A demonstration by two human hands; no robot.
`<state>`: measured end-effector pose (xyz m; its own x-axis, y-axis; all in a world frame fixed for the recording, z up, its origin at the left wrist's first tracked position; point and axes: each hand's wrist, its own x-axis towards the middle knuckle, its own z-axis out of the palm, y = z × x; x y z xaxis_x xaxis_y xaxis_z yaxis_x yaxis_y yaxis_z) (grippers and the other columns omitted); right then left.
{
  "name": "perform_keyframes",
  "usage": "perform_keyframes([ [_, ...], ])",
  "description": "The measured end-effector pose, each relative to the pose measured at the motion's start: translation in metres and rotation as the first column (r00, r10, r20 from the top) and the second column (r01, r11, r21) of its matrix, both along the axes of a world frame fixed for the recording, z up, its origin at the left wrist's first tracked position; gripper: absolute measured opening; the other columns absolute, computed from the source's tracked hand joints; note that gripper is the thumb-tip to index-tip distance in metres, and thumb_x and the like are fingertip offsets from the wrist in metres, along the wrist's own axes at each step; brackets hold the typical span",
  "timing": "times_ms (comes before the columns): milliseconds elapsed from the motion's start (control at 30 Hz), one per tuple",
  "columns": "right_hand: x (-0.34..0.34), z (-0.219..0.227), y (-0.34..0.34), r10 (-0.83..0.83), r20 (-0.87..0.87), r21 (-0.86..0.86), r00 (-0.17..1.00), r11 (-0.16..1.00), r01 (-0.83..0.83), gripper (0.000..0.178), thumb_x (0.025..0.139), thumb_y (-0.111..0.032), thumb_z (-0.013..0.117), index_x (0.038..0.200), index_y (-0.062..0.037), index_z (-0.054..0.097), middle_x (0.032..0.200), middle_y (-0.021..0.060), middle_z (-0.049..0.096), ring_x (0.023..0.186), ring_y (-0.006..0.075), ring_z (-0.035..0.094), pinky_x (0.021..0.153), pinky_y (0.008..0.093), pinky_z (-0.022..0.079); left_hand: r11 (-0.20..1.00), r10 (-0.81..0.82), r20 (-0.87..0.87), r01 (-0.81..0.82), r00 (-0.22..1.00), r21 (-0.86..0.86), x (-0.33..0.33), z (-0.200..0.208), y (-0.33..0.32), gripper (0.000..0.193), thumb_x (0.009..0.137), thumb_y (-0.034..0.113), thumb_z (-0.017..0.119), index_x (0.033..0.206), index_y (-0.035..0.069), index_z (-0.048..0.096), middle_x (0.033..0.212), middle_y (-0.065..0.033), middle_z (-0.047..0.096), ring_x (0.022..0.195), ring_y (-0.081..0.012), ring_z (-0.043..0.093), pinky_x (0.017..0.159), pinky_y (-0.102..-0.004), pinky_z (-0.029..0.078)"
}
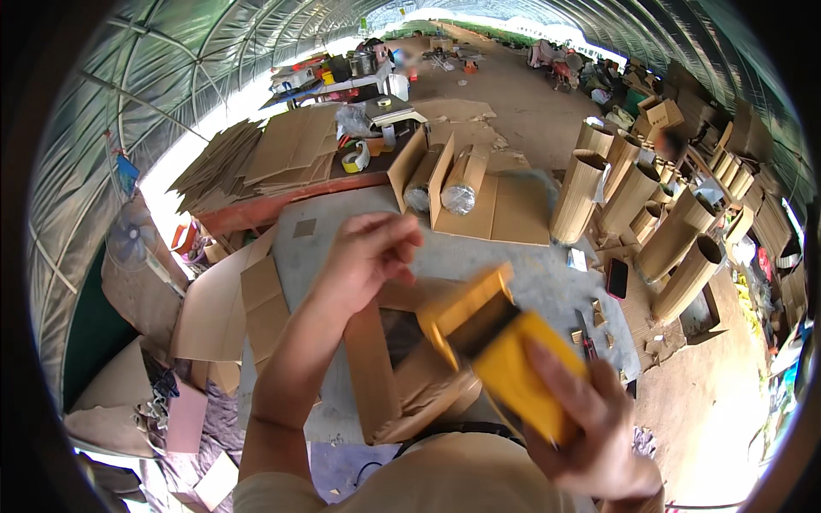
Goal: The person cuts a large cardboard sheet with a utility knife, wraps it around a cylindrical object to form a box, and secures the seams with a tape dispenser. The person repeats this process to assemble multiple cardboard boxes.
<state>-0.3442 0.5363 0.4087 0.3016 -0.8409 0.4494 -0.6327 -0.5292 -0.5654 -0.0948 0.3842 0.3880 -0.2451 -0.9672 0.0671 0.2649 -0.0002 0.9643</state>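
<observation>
Right hand (590,427) clasped around yellow tape dispenser (505,355), near right, left hand (368,256) fingers curled loosely just above it, open cardboard box (402,376) beneath on grey table (530,274), cardboard tubes (633,214) far right.
</observation>
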Motion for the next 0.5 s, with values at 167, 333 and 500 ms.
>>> perform_keyframes([
  [167, -0.011, 0.021, 0.047, -0.104, -0.019, 0.037, 0.994, 0.994, 0.105, 0.062, 0.066, 0.000, 0.061, 0.126, -0.0109, 0.048, 0.089, 0.0142, 0.052, 0.066, 0.0273, 0.053, 0.058, 0.0338, 0.047, 0.992, -0.022, 0.053, 0.029, 0.998, -0.126, -0.033, 0.007, 0.005, 0.018, 0.083, 0.019, 0.059, 0.077, 0.002, 0.057, 0.059, 0.0025, 0.046, 0.052, -0.0061, 0.044, 0.056, -0.0256, 0.048],
  [333, 0.002, -0.007, 0.031, -0.121, -0.054, -0.080, 0.991, 0.990, 0.117, 0.071, 0.055, -0.005, 0.067, 0.123, -0.0074, 0.050, 0.076, 0.0140, 0.050, 0.056, 0.0248, 0.049, 0.050, 0.0322, 0.045, 0.975, 0.113, 0.169, -0.076, 0.979, -0.211, -0.029, 0.006, 0.006, 0.013, 0.077, 0.014, 0.066, 0.078, 0.005, 0.057, 0.068, 0.0024, 0.053, 0.059, -0.0057, 0.049, 0.061, -0.0200, 0.043],
  [500, 0.003, 0.009, 0.042, -0.090, 0.067, 0.017, 0.994, 0.996, 0.089, 0.069, 0.061, 0.002, 0.065, 0.126, -0.0114, 0.048, 0.080, 0.0144, 0.051, 0.062, 0.0293, 0.048, 0.057, 0.0371, 0.046, 0.895, 0.292, 0.284, -0.157, 0.913, -0.418, -0.026, -0.006, -0.002, 0.013, 0.078, 0.013, 0.065, 0.076, 0.004, 0.057, 0.072, 0.0014, 0.056, 0.067, -0.0054, 0.051, 0.064, -0.0193, 0.041],
])
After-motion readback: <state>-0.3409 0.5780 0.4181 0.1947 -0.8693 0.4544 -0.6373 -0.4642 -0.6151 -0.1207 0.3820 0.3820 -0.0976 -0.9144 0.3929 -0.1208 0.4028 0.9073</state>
